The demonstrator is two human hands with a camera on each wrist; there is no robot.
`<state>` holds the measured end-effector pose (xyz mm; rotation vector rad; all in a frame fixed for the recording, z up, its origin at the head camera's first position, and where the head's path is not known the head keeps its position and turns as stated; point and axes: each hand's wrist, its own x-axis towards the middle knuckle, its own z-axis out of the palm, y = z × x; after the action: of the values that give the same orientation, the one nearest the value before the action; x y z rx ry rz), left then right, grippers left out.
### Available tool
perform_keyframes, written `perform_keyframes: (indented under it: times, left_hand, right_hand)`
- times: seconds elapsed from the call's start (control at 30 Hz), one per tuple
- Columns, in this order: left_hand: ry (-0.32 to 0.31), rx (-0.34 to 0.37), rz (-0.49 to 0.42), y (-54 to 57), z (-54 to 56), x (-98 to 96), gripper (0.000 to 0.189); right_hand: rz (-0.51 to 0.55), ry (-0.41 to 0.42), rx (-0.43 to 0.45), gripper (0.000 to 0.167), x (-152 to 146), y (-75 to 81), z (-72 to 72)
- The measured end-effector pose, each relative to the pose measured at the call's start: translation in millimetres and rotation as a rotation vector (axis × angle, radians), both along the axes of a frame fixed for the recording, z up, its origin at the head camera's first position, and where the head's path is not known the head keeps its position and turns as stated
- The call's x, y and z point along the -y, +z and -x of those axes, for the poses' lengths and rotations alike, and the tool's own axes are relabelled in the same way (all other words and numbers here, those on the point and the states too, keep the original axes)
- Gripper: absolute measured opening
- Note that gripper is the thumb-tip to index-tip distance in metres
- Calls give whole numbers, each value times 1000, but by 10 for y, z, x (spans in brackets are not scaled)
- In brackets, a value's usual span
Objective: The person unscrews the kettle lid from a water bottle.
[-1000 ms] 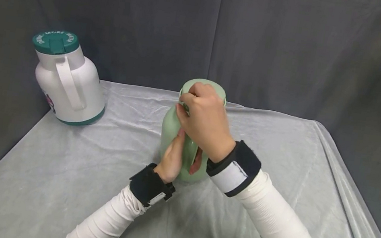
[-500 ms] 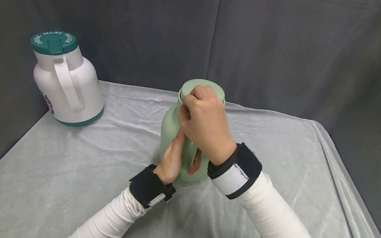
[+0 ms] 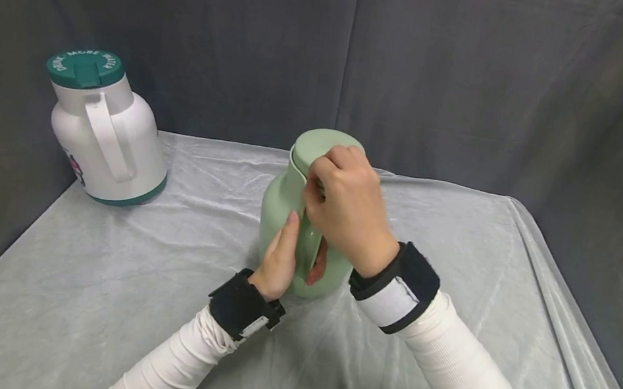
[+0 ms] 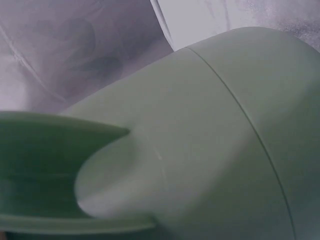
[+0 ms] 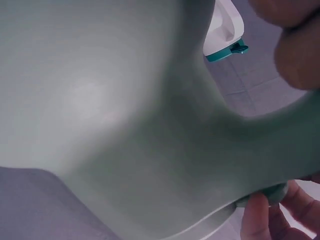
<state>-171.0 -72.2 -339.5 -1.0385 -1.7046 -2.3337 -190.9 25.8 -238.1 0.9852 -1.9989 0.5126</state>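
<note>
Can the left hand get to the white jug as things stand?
Not right away, I'd say: the left hand grips the handle of the green jug. Once freed, it probably could, as nothing visible stands between it and the white jug.

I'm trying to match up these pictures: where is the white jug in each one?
Head view: the white jug stands at the left, near the back.
Left wrist view: the white jug is not in it.
Right wrist view: only part of the white jug shows, at the top edge, right of centre.
Shared landmark: the green jug, near the middle of the head view and filling much of both wrist views.
</note>
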Motion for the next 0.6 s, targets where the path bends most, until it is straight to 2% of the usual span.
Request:
perform_keyframes:
  times: [0.6]
  left_hand:
    - [3, 81, -4, -4, -21, 5, 74]
  right_hand:
    - [59, -81, -19, 12, -179, -31, -4]
